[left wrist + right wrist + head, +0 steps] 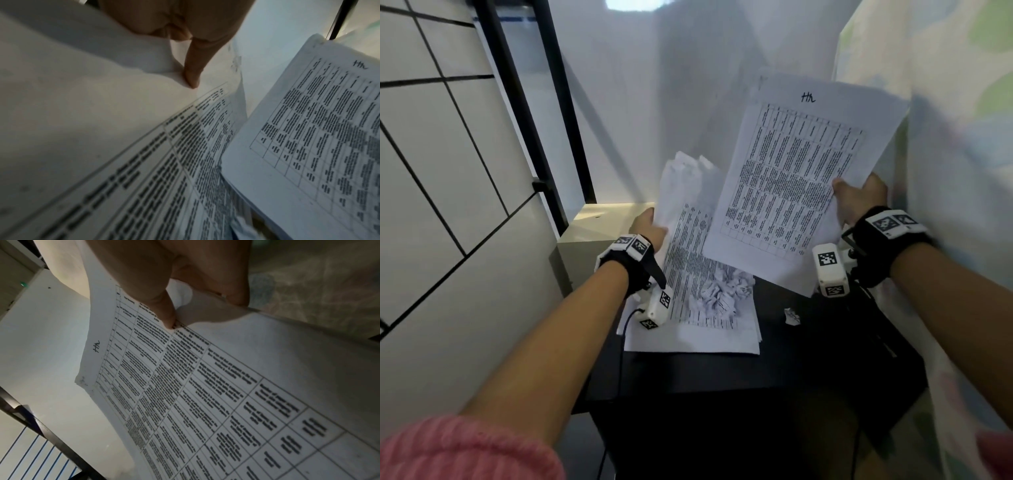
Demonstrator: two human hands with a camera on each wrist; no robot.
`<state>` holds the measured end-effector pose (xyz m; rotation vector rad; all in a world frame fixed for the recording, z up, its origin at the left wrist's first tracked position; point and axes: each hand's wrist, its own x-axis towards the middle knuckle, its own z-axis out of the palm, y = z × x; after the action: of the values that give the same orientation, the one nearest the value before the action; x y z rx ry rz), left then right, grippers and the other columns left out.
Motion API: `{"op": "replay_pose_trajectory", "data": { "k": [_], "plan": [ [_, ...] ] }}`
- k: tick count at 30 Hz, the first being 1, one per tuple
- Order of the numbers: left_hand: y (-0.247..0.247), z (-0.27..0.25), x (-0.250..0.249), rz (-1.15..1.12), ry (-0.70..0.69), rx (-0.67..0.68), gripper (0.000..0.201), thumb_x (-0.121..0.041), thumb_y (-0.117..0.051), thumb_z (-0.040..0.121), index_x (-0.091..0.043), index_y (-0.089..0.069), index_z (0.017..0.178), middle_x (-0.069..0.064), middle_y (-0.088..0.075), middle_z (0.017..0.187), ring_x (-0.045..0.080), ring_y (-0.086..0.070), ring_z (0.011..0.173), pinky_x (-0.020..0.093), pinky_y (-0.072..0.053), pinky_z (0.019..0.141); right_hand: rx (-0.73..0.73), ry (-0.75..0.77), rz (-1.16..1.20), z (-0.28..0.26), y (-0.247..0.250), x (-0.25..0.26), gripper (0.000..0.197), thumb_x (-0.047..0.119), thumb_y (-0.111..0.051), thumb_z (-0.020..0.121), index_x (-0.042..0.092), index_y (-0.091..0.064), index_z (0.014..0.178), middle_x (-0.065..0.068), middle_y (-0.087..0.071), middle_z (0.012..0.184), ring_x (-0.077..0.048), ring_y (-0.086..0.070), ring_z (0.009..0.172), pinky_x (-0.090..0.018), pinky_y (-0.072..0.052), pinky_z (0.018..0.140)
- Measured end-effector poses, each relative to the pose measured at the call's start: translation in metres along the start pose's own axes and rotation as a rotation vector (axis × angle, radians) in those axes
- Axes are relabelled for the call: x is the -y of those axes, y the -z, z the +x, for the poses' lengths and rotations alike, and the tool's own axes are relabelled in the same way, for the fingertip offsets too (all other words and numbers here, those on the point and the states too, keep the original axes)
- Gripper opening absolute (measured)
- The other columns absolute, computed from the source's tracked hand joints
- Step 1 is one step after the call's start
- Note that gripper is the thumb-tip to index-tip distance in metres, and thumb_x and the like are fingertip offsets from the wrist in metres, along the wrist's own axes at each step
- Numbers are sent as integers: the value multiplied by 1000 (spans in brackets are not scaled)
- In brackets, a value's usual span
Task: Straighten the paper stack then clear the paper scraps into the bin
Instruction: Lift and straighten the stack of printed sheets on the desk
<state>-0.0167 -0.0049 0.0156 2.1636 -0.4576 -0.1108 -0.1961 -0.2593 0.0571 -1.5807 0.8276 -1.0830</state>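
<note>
The right hand (859,198) pinches a thin bundle of white printed sheets (801,178) with a table grid, lifted and tilted above the black table (808,359). The left hand (650,228) grips the curled edge of more smooth printed sheets (688,274) lying on the table. A crumpled white paper ball (722,291) rests on these sheets; a small scrap (792,316) lies beside them.
</note>
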Motion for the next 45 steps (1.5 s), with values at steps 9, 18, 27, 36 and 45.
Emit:
{"op": "replay_pose_trajectory", "data": {
  "k": [9, 18, 27, 36, 45],
  "plan": [
    [16, 5, -19, -239, -223, -128, 22, 5, -50, 90, -13, -51, 102, 8, -55, 97, 15, -50, 92, 13, -42, 61, 173, -56, 91, 5, -14, 17, 41, 30, -70, 75, 2, -64, 105, -18, -66, 113, -34, -63, 106, -52, -50, 95],
    [20, 6, -47, -401, -209, -138, 57, -8, -55, 93, 4, -32, 144, 17, -48, 141, 26, -45, 132, 28, -36, 111, 271, -47, 141, -4, -40, 26, 60, 36, -71, 78, 0, -58, 124, -12, -64, 112, -29, -61, 103, -42, -52, 91],
    [23, -16, -67, -590, -243, -5, 131, -91, -47, 53, -10, -13, 151, 11, -31, 154, 24, -35, 140, 40, -28, 117, 205, -91, 302, -20, -62, 37, 41, 20, -66, 85, -2, -60, 120, -14, -64, 108, -35, -61, 112, -50, -48, 99],
    [19, -11, -46, -319, -296, -149, 73, -12, -64, 86, -5, -25, 147, 14, -44, 144, 30, -43, 133, 42, -35, 114, 368, -52, 461, -44, -74, 35, 17, 14, -64, 87, 6, -62, 102, -9, -66, 96, -30, -62, 98, -52, -49, 96],
    [47, -17, -30, -468, -315, -224, 65, -3, -75, 76, -1, -42, 133, 5, -57, 119, 19, -55, 111, 32, -46, 102, 538, 2, 507, -60, -79, 48, 7, 4, -61, 87, 10, -64, 91, -7, -68, 91, -21, -67, 80, -40, -58, 81]
  ]
}}
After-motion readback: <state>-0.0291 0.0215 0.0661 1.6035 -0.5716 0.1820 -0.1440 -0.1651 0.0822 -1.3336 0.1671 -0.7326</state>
